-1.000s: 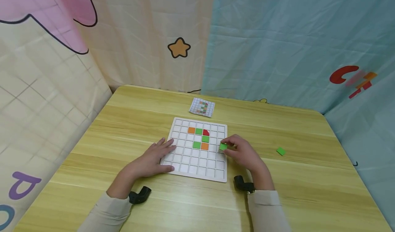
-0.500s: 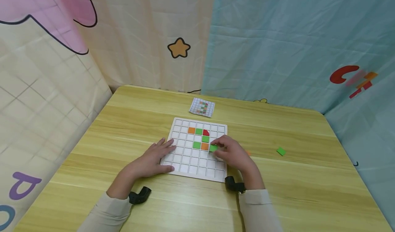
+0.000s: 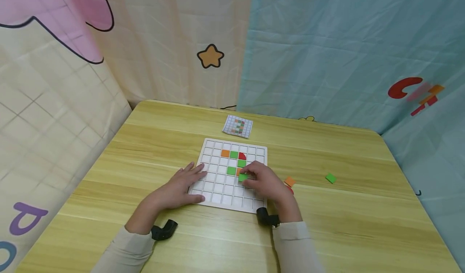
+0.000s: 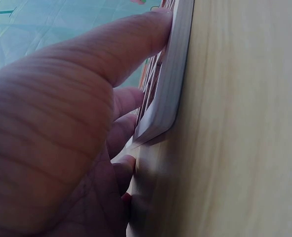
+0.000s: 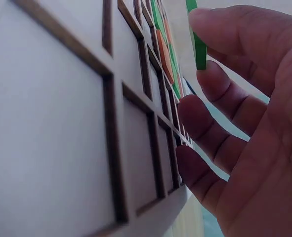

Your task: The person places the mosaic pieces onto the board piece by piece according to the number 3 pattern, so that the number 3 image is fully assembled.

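Observation:
A white grid board (image 3: 218, 188) lies on the table with orange, green and red tiles set in some of its squares. Between thumb and fingers my right hand (image 3: 267, 182) pinches a green square tile (image 3: 242, 178), held just over the board below the orange tile (image 3: 238, 171), which it partly hides. The right wrist view shows this green tile (image 5: 200, 47) gripped at its edges, apart from the grid. My left hand (image 3: 179, 186) rests spread on the board's left edge; in the left wrist view its thumb (image 4: 136, 39) lies on the board's rim (image 4: 173, 89).
Behind the board lies a small pattern card (image 3: 237, 126) printed with a coloured grid. To the right of the board are an orange tile (image 3: 290, 181) and a red piece (image 3: 290, 189) partly hidden by my right arm. Farther right lies a green tile (image 3: 330, 178).
My right hand has moved left over the board with the green tile, from its right edge to below the orange tile. Loose orange and red pieces have come into view. The left hand stays put.

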{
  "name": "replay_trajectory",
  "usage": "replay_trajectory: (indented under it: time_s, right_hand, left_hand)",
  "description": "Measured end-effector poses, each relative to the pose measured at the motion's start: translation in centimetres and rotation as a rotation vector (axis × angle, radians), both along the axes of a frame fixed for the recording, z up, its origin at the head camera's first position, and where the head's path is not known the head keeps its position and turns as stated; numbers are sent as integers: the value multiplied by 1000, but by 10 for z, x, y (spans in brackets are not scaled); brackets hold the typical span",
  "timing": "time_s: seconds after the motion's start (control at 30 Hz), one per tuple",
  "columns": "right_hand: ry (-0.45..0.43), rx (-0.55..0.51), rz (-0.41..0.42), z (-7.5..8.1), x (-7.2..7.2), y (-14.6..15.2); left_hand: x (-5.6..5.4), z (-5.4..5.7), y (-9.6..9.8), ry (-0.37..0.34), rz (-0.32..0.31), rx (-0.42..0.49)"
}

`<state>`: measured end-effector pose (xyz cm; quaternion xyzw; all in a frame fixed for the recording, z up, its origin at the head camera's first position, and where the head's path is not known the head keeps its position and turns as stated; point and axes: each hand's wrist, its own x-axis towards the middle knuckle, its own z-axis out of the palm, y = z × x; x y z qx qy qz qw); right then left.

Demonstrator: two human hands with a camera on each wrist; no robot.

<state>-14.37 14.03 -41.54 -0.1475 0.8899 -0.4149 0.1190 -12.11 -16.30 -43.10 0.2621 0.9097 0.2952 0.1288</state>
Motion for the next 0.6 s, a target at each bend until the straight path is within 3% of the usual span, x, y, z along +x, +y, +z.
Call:
replay_trajectory:
  time_s: [0.6]
  right_hand:
    - [81, 140, 60, -3, -1, -11]
  left_hand:
    - [0, 1, 0, 4, -6, 12]
